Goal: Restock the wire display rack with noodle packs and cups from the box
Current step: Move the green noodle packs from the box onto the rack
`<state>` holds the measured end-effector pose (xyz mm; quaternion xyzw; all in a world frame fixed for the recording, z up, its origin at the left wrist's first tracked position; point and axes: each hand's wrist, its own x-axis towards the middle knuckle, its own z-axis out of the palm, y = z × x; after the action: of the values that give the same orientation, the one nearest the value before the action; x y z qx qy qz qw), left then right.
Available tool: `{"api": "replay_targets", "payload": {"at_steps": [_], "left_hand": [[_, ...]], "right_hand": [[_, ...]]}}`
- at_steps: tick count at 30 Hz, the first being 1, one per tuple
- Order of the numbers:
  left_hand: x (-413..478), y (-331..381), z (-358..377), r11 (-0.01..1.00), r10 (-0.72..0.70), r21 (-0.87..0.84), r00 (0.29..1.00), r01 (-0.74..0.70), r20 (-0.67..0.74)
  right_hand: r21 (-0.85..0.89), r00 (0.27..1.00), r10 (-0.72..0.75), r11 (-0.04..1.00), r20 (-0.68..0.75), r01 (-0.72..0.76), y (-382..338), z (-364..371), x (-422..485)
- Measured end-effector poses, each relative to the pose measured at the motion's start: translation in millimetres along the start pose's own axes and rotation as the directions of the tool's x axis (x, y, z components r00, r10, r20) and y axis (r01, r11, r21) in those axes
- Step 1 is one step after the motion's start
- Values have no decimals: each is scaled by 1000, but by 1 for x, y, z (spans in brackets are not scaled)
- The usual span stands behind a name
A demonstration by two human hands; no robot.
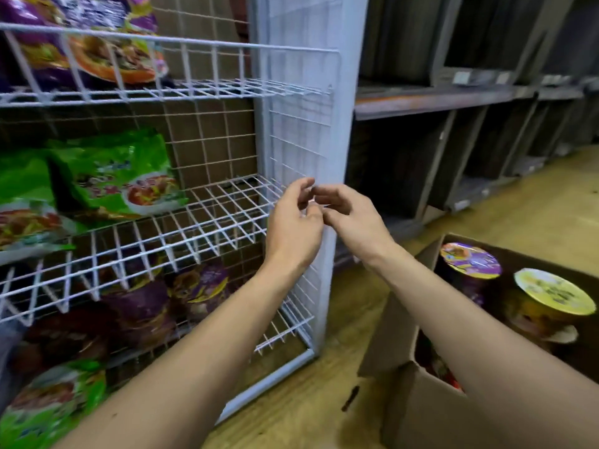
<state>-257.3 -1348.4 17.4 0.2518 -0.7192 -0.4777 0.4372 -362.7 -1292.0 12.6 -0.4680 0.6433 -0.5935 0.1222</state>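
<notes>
Left hand (293,225): raised before the right end of the middle shelf (227,205) of the wire rack, fingers loosely curled, holding nothing that I could see.
Right hand (351,218): just beside it, fingertips almost meeting, also without a pack or a cup.
Middle shelf: green packs (120,176) stood on the left and the right part was bare, so I judge the next goods belonged there.
Box (418,413): open on the floor at the near right, with two cups (470,259) upright inside, within easy reach.
</notes>
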Motion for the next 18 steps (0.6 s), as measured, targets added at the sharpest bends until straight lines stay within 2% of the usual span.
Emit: {"api": "replay_targets", "payload": {"at_steps": [10, 13, 18], "left_hand": [[-47, -22, 111, 988, -90, 137, 977, 65, 192], [-67, -31, 143, 972, -112, 228, 959, 51, 262], [-91, -44, 204, 960, -192, 257, 927, 110, 322]], "right_hand": [[-21, 986, 128, 991, -107, -131, 69, -104, -57], [-19, 974, 213, 976, -83, -215, 91, -135, -75], [-152, 940, 340, 929, -5, -337, 119, -187, -95]]}}
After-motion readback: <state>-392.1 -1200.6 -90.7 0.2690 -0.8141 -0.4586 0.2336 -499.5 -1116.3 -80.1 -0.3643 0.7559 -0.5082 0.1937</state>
